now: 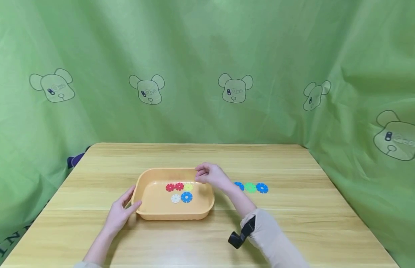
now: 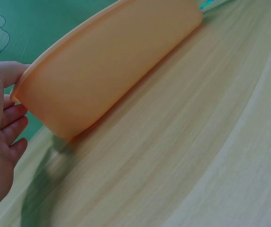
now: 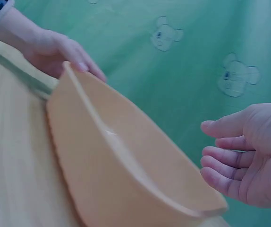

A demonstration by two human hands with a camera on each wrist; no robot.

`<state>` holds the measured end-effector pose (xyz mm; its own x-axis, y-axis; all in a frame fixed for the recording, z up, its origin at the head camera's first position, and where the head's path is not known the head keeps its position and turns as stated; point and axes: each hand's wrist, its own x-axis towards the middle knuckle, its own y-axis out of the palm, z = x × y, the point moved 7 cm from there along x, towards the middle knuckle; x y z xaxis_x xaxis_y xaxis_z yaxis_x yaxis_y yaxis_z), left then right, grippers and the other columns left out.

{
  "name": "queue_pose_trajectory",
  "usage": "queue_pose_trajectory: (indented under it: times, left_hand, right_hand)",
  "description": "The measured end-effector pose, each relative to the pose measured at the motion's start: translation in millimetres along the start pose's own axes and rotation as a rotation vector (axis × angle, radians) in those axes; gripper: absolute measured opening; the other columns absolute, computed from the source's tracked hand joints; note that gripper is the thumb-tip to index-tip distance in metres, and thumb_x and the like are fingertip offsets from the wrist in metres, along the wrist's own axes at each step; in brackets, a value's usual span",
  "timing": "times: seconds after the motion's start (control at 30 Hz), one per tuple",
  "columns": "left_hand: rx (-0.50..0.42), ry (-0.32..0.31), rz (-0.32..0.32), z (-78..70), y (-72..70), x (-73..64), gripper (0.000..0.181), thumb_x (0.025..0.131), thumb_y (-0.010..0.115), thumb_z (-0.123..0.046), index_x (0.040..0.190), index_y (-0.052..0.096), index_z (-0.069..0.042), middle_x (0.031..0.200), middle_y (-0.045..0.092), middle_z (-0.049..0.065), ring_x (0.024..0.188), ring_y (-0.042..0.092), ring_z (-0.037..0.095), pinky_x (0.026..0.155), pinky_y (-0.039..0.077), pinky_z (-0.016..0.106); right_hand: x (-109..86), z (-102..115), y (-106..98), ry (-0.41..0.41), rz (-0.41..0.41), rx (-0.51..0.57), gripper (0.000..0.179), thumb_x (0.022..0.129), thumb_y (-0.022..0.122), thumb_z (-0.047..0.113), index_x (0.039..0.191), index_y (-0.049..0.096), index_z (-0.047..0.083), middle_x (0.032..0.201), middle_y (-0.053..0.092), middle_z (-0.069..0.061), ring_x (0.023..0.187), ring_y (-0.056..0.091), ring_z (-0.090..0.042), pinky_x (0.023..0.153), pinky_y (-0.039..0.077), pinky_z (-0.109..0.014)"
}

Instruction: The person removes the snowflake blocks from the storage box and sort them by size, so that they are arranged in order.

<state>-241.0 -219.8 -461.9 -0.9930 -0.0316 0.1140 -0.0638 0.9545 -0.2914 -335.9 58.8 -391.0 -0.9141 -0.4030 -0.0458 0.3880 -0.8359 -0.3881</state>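
A pale orange plastic basin (image 1: 174, 216) stands on the table. My left hand (image 1: 118, 213) grips its left end, thumb over the rim and fingers along the outer wall; the left wrist view shows the same hold on the basin (image 2: 102, 66). Inside lie flat notched discs: two red discs (image 1: 179, 186), a yellow disc (image 1: 188, 187), a white disc (image 1: 175, 198) and a blue disc (image 1: 186, 197). Over the basin's right back corner hovers my right hand (image 1: 212, 175). In the right wrist view this hand (image 3: 253, 153) has loosely bent fingers and nothing between them.
Right of the basin, a row on the wooden table (image 1: 294, 230) holds a green disc (image 1: 250, 187) between two blue discs (image 1: 262, 188). A green curtain (image 1: 194, 123) with bear-head drawings hangs around the table. A black strap (image 1: 249, 227) circles the right sleeve.
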Motion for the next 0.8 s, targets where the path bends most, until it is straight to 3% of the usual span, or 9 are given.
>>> queue_pose_trajectory:
  times: [0.37, 0.8]
  left_hand:
    - [-0.01, 0.006, 0.001, -1.7, 0.1, -0.9, 0.065, 0.089, 0.062, -0.013, 0.141, 0.028, 0.006, 0.146, 0.027, 0.023, 0.133, 0.024, 0.043, 0.108, 0.021, 0.052]
    - [-0.018, -0.007, -0.003, 0.0, 0.2, -0.7, 0.067, 0.088, 0.063, -0.015, 0.141, 0.028, 0.006, 0.145, 0.028, 0.024, 0.132, 0.023, 0.044, 0.108, 0.02, 0.054]
  right_hand:
    - [15.4, -17.5, 40.2, 0.025, 0.054, -0.12, 0.036, 0.075, 0.073, 0.001, 0.107, 0.06, -0.008, 0.082, 0.062, -0.006, 0.074, 0.057, -0.014, 0.068, 0.051, -0.023]
    - [19.7, -37.7, 60.6, 0.118, 0.069, -0.285, 0.039, 0.068, 0.076, -0.002, 0.104, 0.061, -0.005, 0.079, 0.056, -0.005, 0.07, 0.052, -0.016, 0.064, 0.048, -0.026]
